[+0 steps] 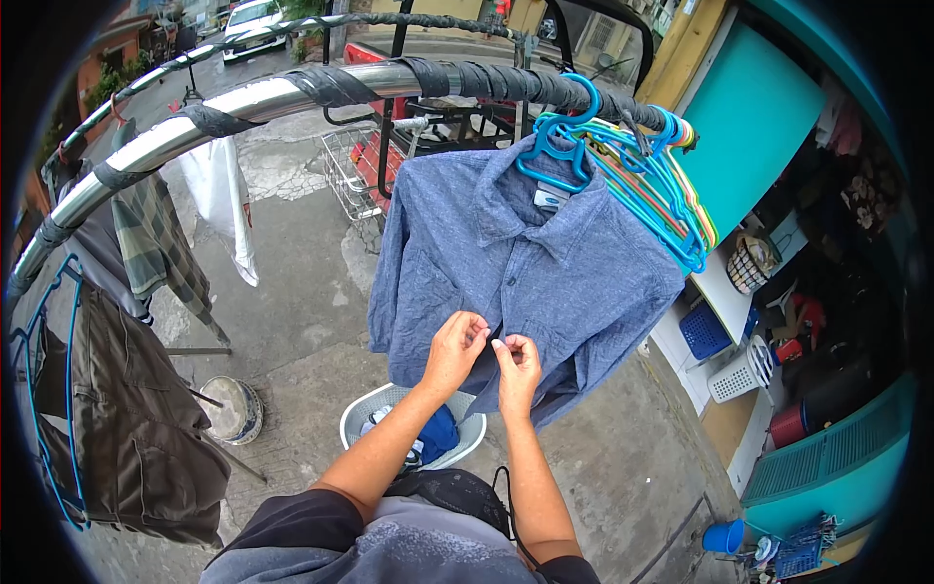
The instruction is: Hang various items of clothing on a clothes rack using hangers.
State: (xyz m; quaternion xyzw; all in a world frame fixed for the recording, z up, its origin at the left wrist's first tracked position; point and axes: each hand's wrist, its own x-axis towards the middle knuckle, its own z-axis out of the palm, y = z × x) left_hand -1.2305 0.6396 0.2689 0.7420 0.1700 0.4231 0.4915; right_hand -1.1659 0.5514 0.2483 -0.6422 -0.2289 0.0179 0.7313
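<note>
A blue chambray shirt (445, 219) hangs in front of me on a blue plastic hanger (562, 164), hooked over a metal rail (394, 77) wrapped in black tape. One button near the collar appears fastened. My left hand (460, 347) pinches one front edge of the shirt at mid-chest, thumb against forefinger. Close beside it, my right hand (516, 365) pinches the opposite front edge, fingers curled. Below the shirt, a white plastic laundry basket (354, 420) on the ground holds blue and white clothes (438, 434).
Several coloured hangers (678, 212) crowd the rail's right end. Brown cargo trousers (139, 416) and a checked shirt (160, 248) hang at left. A round weight (233, 410) stands on the concrete. At right are a teal door (759, 131), more baskets (737, 376) and a blue bucket (724, 536).
</note>
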